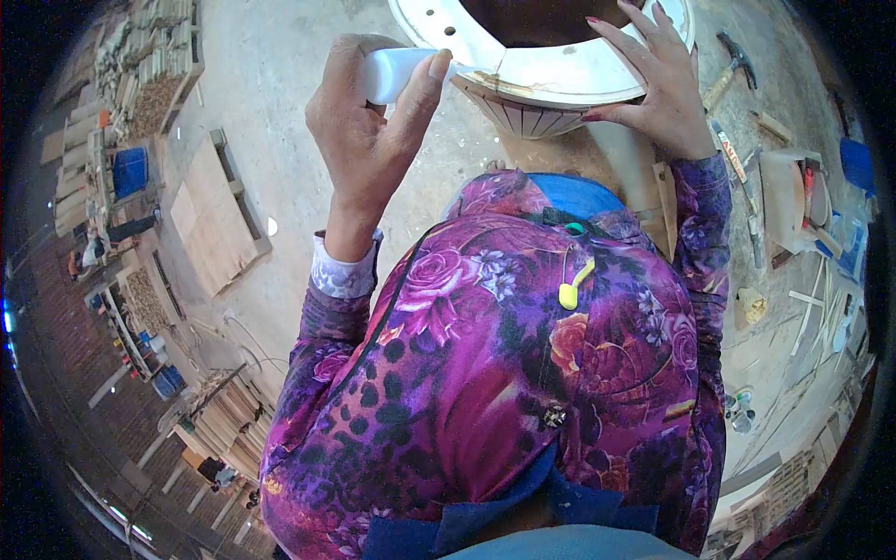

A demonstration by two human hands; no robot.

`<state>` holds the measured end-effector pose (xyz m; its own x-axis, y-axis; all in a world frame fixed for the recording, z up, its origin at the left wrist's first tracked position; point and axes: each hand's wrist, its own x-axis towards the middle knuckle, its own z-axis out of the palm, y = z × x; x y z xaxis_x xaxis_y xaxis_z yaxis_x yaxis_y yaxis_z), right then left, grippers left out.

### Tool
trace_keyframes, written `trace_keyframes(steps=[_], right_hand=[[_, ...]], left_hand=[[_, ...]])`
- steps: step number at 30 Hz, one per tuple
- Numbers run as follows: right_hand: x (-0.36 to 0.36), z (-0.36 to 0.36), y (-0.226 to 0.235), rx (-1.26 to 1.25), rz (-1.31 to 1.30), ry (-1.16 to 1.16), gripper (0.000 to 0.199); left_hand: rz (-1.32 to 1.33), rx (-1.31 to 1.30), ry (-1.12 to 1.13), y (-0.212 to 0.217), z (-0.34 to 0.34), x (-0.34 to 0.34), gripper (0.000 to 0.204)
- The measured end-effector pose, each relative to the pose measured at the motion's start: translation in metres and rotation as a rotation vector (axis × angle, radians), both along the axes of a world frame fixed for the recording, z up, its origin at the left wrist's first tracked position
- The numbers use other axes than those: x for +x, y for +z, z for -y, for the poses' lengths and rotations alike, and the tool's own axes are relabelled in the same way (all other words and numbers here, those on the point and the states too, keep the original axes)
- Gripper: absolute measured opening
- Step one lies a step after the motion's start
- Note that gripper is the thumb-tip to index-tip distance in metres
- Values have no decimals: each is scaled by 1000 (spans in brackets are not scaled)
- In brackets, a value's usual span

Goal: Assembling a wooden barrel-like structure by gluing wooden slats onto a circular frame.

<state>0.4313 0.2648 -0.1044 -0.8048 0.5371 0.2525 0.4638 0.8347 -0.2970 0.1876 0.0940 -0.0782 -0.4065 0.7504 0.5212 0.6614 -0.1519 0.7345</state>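
Note:
My left hand (369, 140) is closed round a small white squeeze bottle (392, 77), which is tilted sideways. Its thin nozzle points right, at a seam in the top of a white ring (551, 70). Brownish smears show on the ring beside the seam. The ring has a dark, straight-sided opening and a few small holes at its left. Beneath its rim is a tapered body (525, 117) with dark vertical lines. On the ring's right side rests my right hand (667, 103), fingers spread across the top and thumb at the near edge.
A hammer (739, 62) lies on the concrete floor (289, 56) to the right, near a pale box (784, 201) and wood strips. Leftward are a flat wooden board (210, 219), a blue bin (131, 173) and stacked timber (168, 75).

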Motion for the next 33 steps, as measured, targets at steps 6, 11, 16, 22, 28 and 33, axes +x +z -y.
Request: trace_keyframes(steps=[6, 11, 16, 22, 28, 33], right_hand=[[2, -1, -1, 10, -14, 14, 93], [1, 1, 1, -11, 23, -19, 92], [1, 0, -1, 8, 27, -14, 92], [3, -3, -3, -16, 56, -26, 99], [9, -19, -20, 178, -134, 99, 96], [13, -18, -33, 31, -118, 30, 99]], left_hand=[[20, -28, 2, 4, 2, 3, 38], [28, -57, 26, 3, 8, 5, 36], [58, -31, -19, 1, 4, 14, 34], [20, 3, 21, 3, 5, 6, 33], [38, -5, 37, 4, 7, 7, 31], [171, -79, 223, -6, 15, -2, 20]])
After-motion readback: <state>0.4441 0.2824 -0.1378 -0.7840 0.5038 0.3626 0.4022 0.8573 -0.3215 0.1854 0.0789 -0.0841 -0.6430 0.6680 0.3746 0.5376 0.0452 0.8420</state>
